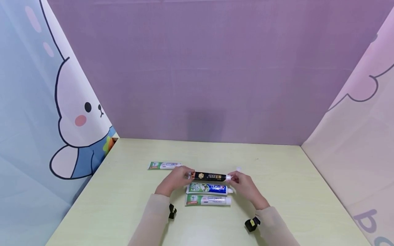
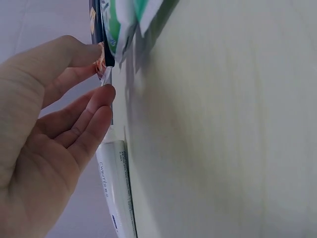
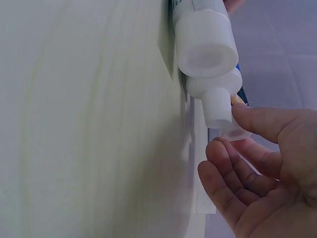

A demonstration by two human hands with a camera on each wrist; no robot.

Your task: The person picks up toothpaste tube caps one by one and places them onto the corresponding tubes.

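Three tubes [image 1: 207, 188] near black tube [image 1: 210, 176]

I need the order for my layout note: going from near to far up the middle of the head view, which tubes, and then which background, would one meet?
Green-and-white tube → blue-and-green tube → black tube, between left hand and right hand → purple backdrop.
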